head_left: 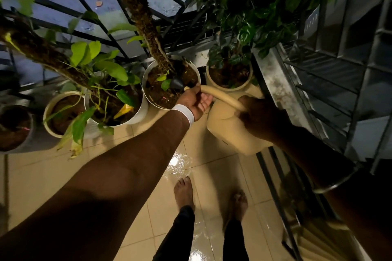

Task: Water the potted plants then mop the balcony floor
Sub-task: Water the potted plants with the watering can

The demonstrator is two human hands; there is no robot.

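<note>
Head view: right hand (259,117) clenched on top of watering can (227,127), left hand (196,100) curled round spout (224,96), nozzle (177,83) over soil in white pot (144,91). Risk: overpour floods rim; tiles (178,167) already wet (bare feet (184,192)), slip likely.

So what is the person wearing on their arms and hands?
Both arms are bare, with no sleeves in view. A white band wraps the left wrist, just behind the left hand. A thin, silver-coloured metal bangle circles the right forearm, well back from the right hand. There are no gloves on either hand.
</note>
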